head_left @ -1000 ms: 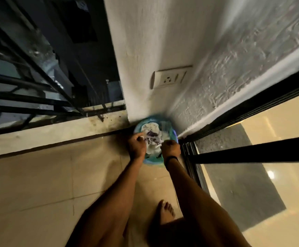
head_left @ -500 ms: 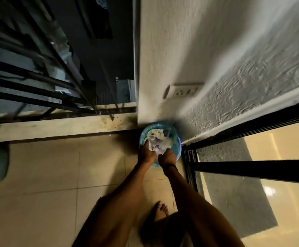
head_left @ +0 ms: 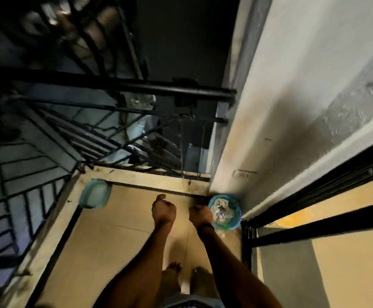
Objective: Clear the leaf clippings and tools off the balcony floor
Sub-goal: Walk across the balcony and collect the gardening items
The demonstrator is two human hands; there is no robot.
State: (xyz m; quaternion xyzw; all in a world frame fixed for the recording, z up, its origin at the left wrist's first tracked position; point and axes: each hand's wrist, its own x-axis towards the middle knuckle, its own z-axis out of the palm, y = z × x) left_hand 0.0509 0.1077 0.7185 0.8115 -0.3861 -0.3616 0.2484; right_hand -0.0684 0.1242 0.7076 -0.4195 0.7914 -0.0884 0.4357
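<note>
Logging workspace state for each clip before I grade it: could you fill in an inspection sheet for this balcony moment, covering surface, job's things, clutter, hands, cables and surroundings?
Surface: beige tiled balcony floor; dim light, picture blurred.
Job's things: blue bin in the corner against the wall, holding crumpled white and purplish waste; loose clippings or tools, nothing seen.
Clutter: teal container in the far left corner.
Hands: left hand and right hand above the floor, fingers curled, nothing seen in them; the right hand is beside the bin.
Cables: nothing seen.
Surroundings: black railing, wall socket above the bin, dark sliding door frame on the right, bare feet on the tiles.
</note>
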